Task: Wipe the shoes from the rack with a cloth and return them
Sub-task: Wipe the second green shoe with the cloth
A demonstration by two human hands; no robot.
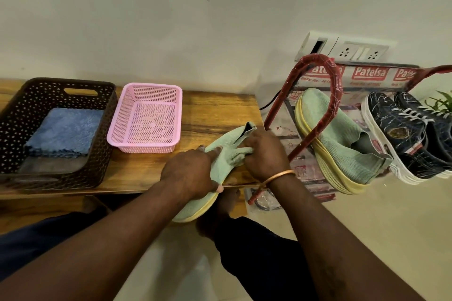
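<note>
Left hand (193, 173) grips green shoe (193, 210) | right hand (265, 154) clutches green cloth (238, 155) | wooden bench (220, 110) against cream wall (171, 19)

Home entryway: shoe rack (329, 95), baskets (146, 117).

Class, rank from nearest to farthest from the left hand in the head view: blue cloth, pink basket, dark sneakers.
1. Pink basket, up-left of the left hand.
2. Blue cloth, in brown basket, far left.
3. Dark sneakers, on rack, far right.
</note>
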